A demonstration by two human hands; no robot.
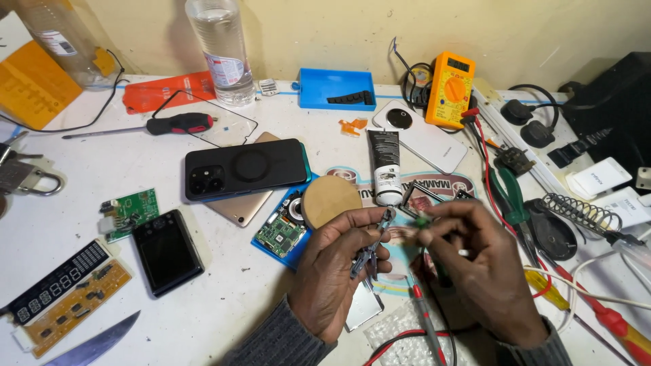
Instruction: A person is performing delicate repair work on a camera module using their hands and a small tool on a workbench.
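Note:
My left hand (336, 271) grips metal tweezers (369, 252), their tips raised toward the centre. My right hand (478, 261) pinches a small green part (423, 221) right beside the tweezer tips, with a thin dark-framed piece (415, 196) sticking up behind it. Both hands hover over a printed mat (447, 183) near the table's front. A black glue tube (386, 166) lies just beyond the hands, and a round wooden disc (329, 200) sits to the left on an opened phone body (279, 234).
A black phone (245, 168), a smaller black device (166, 251), circuit boards (129, 213), a screwdriver (178, 123), a knife blade (91, 347) and a padlock (24, 177) lie left. At the back stand a water bottle (220, 47), blue tray (337, 88) and yellow multimeter (449, 88). Pliers, a soldering stand and cables crowd the right.

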